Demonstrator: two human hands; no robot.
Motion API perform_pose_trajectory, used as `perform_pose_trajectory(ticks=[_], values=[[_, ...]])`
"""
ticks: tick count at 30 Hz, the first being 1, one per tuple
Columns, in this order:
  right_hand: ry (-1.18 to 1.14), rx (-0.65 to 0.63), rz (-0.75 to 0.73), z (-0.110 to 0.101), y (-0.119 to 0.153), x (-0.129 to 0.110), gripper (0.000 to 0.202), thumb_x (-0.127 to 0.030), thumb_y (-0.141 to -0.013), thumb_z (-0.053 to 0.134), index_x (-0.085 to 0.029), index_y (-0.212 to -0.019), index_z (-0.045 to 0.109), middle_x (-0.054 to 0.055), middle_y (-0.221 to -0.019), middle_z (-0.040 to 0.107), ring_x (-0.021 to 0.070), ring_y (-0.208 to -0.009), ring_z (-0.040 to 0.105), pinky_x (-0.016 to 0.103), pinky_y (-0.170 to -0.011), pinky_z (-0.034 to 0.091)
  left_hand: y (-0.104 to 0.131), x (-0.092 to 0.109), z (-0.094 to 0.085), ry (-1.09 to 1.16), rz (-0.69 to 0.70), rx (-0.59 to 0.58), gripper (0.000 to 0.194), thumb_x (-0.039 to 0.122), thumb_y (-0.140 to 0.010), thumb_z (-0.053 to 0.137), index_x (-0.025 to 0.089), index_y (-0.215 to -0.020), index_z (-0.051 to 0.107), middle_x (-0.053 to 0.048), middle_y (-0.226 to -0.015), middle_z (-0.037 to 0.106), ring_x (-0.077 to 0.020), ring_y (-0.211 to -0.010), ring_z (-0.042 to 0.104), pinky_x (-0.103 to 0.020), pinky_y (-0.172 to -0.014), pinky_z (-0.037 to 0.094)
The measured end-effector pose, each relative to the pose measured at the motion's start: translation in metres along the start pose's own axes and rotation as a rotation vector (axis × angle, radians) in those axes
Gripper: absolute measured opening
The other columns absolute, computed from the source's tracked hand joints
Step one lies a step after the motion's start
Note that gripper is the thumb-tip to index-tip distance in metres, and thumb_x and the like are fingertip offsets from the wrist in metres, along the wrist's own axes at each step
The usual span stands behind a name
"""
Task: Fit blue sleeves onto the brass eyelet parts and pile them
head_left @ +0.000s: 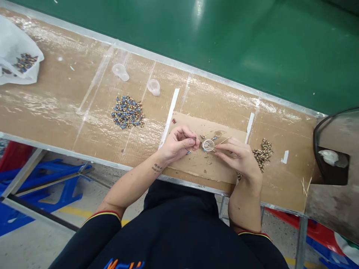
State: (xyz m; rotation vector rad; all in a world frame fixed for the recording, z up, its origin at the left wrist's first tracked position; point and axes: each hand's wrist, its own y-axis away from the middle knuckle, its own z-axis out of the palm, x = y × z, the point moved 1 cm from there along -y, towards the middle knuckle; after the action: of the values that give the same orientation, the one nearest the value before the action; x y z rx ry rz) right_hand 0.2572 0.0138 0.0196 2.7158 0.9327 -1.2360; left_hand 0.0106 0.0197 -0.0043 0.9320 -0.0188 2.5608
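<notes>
My left hand pinches a small dark piece between thumb and fingertips, too small to make out fully. It is just left of a small clear plastic cup. My right hand has its fingers closed on a thin wooden stick, and its tip is at the cup. Both hands are over a cardboard sheet. A few small metal parts lie close to the cup. Right of my right hand is a pile of brass-coloured parts, partly covered by the hand.
Blue-and-brass parts lie heaped to the left. Two clear plastic pieces rest behind them. A white bag holds more parts at far left. Loose sticks and a black box are right. A green surface runs behind.
</notes>
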Motion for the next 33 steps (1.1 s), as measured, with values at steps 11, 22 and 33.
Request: perform_pose_trajectory(ticks=[11, 22, 33], values=[[0.023, 0.197, -0.101, 0.013, -0.009, -0.009, 0.009, -0.021, -0.097, 0.075, -0.028, -0.098, 0.081, -0.003, -0.067, 0.065, 0.0143, -0.057, 0.053, 0.030, -0.059, 0.044, 0.000, -0.001, -0.001, -0.025, 0.004, 0.037, 0.042, 0.037, -0.066, 0.104, 0.017, -0.077, 0.069, 0.000, -0.070, 0.074, -0.0125, -0.061, 0.070, -0.022, -0.058, 0.058], [-0.098, 0.751, -0.125, 0.010, -0.006, -0.019, 0.026, -0.035, -0.099, 0.072, -0.024, -0.077, 0.063, -0.006, -0.058, 0.047, 0.0128, -0.054, 0.044, 0.031, -0.057, 0.034, 0.002, -0.011, 0.003, -0.266, 0.027, 0.072, 0.040, 0.046, -0.070, 0.100, 0.015, -0.082, 0.078, -0.005, -0.079, 0.082, -0.0146, -0.069, 0.077, -0.024, -0.068, 0.064], [-0.006, 0.817, -0.253, 0.017, -0.019, -0.038, 0.025, -0.034, -0.100, 0.071, -0.024, -0.079, 0.061, -0.006, -0.055, 0.047, 0.0122, -0.051, 0.042, 0.032, -0.052, 0.032, 0.004, -0.009, 0.011, -0.405, 0.003, 0.021, 0.040, 0.050, -0.074, 0.097, 0.015, -0.083, 0.080, -0.007, -0.078, 0.081, -0.0152, -0.071, 0.076, -0.025, -0.068, 0.061]])
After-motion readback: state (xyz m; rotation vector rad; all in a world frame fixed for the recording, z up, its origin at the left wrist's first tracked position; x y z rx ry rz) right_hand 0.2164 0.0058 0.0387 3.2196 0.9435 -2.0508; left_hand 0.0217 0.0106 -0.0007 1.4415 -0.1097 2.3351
